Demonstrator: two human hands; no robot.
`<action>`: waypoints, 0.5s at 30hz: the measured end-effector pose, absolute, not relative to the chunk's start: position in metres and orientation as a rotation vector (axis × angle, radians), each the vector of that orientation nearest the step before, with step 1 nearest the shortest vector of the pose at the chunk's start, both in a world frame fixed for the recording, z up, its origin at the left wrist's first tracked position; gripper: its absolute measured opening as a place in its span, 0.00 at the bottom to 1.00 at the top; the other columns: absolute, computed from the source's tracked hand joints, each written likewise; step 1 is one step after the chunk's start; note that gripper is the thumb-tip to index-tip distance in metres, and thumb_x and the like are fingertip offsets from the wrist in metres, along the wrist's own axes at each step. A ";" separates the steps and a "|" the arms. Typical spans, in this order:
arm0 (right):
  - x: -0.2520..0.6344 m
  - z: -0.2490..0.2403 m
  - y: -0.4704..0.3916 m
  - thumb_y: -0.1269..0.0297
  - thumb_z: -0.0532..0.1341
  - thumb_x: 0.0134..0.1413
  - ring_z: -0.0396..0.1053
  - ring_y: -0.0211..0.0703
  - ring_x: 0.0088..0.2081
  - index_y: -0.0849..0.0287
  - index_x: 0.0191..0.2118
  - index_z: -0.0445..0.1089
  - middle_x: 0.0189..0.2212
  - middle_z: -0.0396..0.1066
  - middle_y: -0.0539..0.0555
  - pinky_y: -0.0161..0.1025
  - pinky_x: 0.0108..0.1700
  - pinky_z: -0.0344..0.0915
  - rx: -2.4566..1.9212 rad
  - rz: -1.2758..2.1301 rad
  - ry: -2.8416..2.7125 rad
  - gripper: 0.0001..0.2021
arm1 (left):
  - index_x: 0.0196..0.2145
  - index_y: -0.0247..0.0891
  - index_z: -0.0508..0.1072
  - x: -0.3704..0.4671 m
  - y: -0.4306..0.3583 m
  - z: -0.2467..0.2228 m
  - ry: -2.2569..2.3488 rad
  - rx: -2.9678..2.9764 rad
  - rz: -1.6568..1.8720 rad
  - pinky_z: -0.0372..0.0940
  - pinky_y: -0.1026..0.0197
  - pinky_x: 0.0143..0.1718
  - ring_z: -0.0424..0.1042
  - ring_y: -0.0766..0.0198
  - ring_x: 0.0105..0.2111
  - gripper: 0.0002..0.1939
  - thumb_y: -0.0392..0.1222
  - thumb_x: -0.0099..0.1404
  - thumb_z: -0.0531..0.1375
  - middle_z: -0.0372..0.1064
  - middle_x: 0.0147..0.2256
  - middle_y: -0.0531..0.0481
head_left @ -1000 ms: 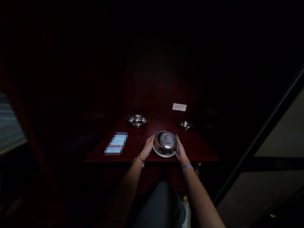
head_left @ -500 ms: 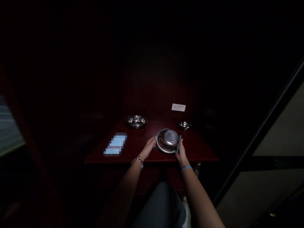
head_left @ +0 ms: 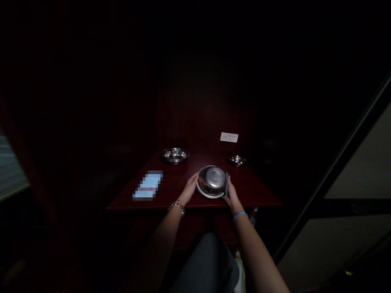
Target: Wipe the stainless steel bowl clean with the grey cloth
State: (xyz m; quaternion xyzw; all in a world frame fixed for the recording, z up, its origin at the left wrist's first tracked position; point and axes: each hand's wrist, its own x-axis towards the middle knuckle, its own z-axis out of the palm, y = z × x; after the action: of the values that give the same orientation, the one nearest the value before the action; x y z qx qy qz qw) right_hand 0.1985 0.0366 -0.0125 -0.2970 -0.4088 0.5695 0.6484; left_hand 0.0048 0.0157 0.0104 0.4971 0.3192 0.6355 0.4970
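Note:
A shiny metal bowl point(head_left: 214, 181) is held up over the front part of the dark red table, its underside turned toward me. My left hand point(head_left: 190, 189) grips its rim on the left, with a beaded bracelet at the wrist. On the right, my right hand point(head_left: 231, 193) holds the bowl's edge through a grey-green cloth point(head_left: 226, 185). That hand's fingers are partly hidden behind cloth and bowl. The inside of the bowl faces away and cannot be seen.
At the back left of the table point(head_left: 183, 199) stands a wide metal basin point(head_left: 175, 155). A small metal dish point(head_left: 237, 160) is at the back right, below a white wall socket point(head_left: 229, 137). A pixelated light-blue flat shape point(head_left: 148, 186) lies on the left. Dark walls enclose both sides.
Both hands have shifted the bowl slightly left, and its tilt has changed a little. The cloth stays at its right edge. Basin, dish and pale shape lie as before.

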 end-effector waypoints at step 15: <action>0.197 -0.014 0.040 0.39 0.59 0.60 0.73 0.51 0.58 0.57 0.46 0.77 0.47 0.81 0.56 0.52 0.65 0.65 -0.662 1.285 -0.836 0.25 | 0.43 0.35 0.81 0.003 0.015 0.012 0.789 1.123 1.486 0.66 0.52 0.54 0.77 0.51 0.46 0.29 0.65 0.59 0.65 0.81 0.44 0.41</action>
State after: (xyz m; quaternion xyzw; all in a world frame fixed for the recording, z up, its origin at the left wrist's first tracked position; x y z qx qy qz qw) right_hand 0.1968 0.0399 -0.0137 -0.2939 -0.3709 0.5704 0.6713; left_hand 0.0034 0.0146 0.0116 0.4705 0.3304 0.6227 0.5307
